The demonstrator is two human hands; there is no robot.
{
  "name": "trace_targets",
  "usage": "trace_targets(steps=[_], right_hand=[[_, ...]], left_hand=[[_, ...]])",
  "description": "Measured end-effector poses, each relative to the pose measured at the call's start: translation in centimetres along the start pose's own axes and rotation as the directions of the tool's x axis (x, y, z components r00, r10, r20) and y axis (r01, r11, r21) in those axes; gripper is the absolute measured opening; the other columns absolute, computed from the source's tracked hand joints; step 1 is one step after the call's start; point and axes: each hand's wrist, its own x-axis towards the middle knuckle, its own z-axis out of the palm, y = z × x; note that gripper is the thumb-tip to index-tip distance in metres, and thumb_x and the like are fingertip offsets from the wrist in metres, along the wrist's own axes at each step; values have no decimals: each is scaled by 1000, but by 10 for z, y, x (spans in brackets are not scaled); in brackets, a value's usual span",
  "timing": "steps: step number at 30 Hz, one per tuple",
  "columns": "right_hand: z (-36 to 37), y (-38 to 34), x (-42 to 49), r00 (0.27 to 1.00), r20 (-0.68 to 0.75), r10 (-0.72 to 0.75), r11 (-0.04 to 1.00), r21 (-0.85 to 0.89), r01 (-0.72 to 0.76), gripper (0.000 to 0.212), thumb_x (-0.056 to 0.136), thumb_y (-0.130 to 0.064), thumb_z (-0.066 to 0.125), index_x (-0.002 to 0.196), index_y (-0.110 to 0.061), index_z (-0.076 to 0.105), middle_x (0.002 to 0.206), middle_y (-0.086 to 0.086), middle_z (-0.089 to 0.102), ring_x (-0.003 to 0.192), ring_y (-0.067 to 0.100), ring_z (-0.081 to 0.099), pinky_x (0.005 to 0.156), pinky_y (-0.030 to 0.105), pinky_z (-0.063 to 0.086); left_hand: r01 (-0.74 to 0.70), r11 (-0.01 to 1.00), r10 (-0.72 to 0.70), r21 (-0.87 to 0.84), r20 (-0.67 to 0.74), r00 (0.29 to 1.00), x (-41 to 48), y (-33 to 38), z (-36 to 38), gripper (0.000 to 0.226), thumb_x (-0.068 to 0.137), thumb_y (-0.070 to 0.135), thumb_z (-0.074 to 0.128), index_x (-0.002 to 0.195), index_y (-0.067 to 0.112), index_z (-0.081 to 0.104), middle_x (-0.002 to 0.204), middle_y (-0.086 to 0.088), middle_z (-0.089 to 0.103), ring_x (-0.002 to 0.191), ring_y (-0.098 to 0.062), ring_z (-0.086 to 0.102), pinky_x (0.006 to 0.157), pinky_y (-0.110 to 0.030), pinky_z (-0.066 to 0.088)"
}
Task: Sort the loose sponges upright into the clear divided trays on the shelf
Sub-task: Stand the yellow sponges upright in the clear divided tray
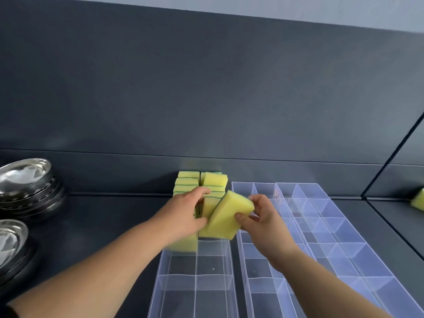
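A yellow sponge [226, 218] with a green scouring side is tilted over the left clear divided tray [197, 278]. My right hand [257, 216] pinches its right edge between thumb and fingers. My left hand [185, 212] rests curled over the row of upright yellow sponges [202, 182] that fills the far compartments of this tray, thumb touching the tilted sponge's left side. More sponges stand under my left wrist [183, 245]. The near compartments of this tray hold nothing.
Two more clear divided trays [321, 226] lie to the right, their compartments bare. Stacked steel bowls [27, 180] sit at the left edge of the dark shelf. Another yellow sponge [418, 200] shows at the far right. A dark back wall rises behind.
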Motion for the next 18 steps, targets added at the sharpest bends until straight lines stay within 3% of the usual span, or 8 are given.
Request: trace_targets(steps=[2, 5, 8, 13, 16, 18], right_hand=[[6, -2, 1, 999, -26, -29, 997, -68, 27, 23, 88, -10, 64, 101, -21, 49, 98, 5, 65, 88, 23, 65, 77, 32, 55], [16, -3, 1, 998, -17, -61, 990, -126, 59, 24, 87, -11, 65, 100, -23, 48, 95, 1, 64, 81, 14, 62, 65, 18, 51], [23, 0, 1, 994, -13, -108, 926, -366, 96, 26, 87, -14, 64, 99, -28, 46, 86, -8, 62, 78, 8, 60, 60, 11, 46], [31, -5, 0, 980, 121, -157, 710, -676, 197, 26, 91, -11, 53, 115, -21, 50, 90, -3, 60, 79, 19, 55, 67, 25, 44], [36, -15, 7, 968, 233, -91, 574, -782, 242, 32, 91, -11, 49, 123, -19, 48, 104, 5, 63, 86, 24, 55, 72, 30, 48], [40, -16, 10, 973, 230, -36, 534, -818, 213, 32, 92, -15, 50, 124, -19, 47, 106, 6, 62, 84, 24, 54, 73, 32, 48]], left_hand=[[-14, 999, 12, -43, -59, 998, -7, -7, -2, 62, 82, 33, 67, 137, 36, 37, 135, 16, 49, 118, -7, 51, 97, -25, 43], [-36, 996, 28, -82, -103, 994, -18, -18, 1, 57, 83, 39, 67, 134, 34, 42, 133, 19, 48, 122, -4, 46, 101, -22, 38], [-46, 996, 38, -80, -95, 995, -24, -25, 8, 60, 82, 45, 66, 135, 36, 40, 137, 19, 42, 126, -4, 39, 104, -21, 33], [-91, 995, 87, -33, -105, 991, -25, -32, 14, 63, 83, 46, 65, 138, 35, 38, 144, 20, 35, 132, -2, 31, 110, -20, 25], [-127, 992, 125, -11, -106, 987, -26, -34, 17, 65, 83, 45, 66, 140, 33, 37, 144, 19, 34, 133, -1, 29, 108, -16, 22], [-145, 989, 144, 1, -109, 984, -26, -34, 18, 65, 84, 44, 65, 141, 32, 36, 145, 19, 33, 134, -1, 28, 109, -17, 22]])
